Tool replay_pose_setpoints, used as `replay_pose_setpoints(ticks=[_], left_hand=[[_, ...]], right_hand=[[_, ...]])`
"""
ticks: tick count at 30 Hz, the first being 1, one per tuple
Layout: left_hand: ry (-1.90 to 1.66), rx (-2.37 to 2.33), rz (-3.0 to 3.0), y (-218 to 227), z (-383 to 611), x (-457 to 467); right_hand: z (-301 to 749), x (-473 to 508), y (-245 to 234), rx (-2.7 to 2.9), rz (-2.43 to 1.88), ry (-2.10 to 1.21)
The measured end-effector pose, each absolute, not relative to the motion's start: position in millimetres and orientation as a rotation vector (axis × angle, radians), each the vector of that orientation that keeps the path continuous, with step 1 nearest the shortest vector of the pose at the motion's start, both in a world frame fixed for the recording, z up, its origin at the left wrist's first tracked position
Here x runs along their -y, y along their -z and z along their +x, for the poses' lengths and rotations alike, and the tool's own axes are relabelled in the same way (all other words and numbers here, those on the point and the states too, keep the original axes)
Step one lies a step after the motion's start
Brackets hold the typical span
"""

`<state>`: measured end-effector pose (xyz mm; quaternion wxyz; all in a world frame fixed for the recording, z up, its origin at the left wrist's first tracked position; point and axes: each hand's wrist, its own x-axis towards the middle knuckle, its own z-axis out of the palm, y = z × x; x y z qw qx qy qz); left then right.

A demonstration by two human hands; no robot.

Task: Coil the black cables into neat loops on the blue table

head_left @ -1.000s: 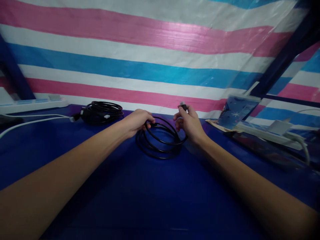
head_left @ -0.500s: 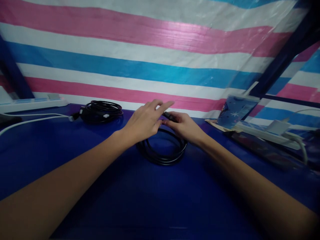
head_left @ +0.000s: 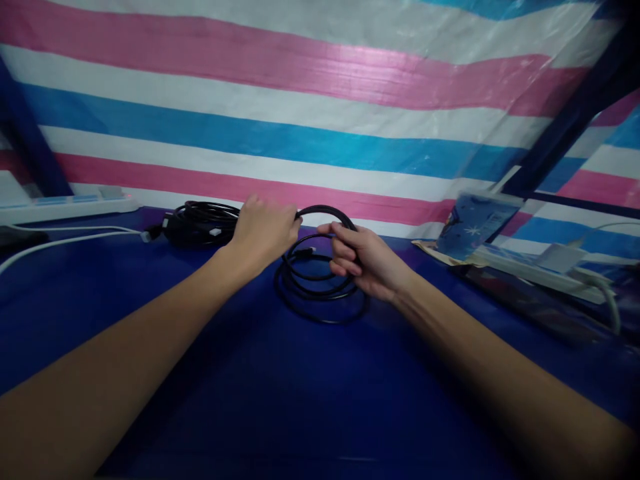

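A black cable (head_left: 320,321) lies in loose loops on the blue table (head_left: 310,400), its upper loops lifted between my hands. My left hand (head_left: 267,230) is closed around the cable at the left side of the coil; its fingers are partly hidden and a little blurred. On the right, my right hand (head_left: 367,257) curls its fingers around the raised loops. One cable plug (head_left: 304,253) with a pale tip shows inside the coil, between the hands.
Behind my left hand lies another black cable bundle (head_left: 200,223). White power strips stand at the far left (head_left: 75,208) and right (head_left: 540,270). A blue packet (head_left: 473,223) leans by a dark flat object (head_left: 515,300). A striped sheet (head_left: 280,140) hangs behind.
My left hand has moved left and closed on the cable. My right hand has shifted its hold onto the loops. The upper loops have risen, and the coil is looser.
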<state>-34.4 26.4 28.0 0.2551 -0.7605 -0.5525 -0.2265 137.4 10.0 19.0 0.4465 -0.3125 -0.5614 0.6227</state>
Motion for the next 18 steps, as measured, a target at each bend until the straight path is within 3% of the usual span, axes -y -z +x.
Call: replay_pose_setpoints(ticks=[4,7,10,14,18], left_hand=[[0.903,1.442,-2.46,-33.6,-26.0,-18.2],[1.393,1.558,-2.694,-37.0,-18.2,-14.0],[1.948,1.995,-2.806,-39.7,-17.0,-15.6],[2.852,2.284,-2.43,-44.2,-21.1,-19.3],[3.115,2.348,-2.009,-44.6,-15.6,-16.8]], right_hand=[[139.0,-1.6,-24.7,1.543,-0.795,-1.652],[140.2,0.3,-26.4,1.615,-0.782,-1.629],[139.5,-4.9,-22.7,1.572,-0.738,-1.487],[132.4,-11.3,-10.7,1.654,-0.668,-1.275],[118.9,-7.8,1.9,2.036,-0.591,-0.893]])
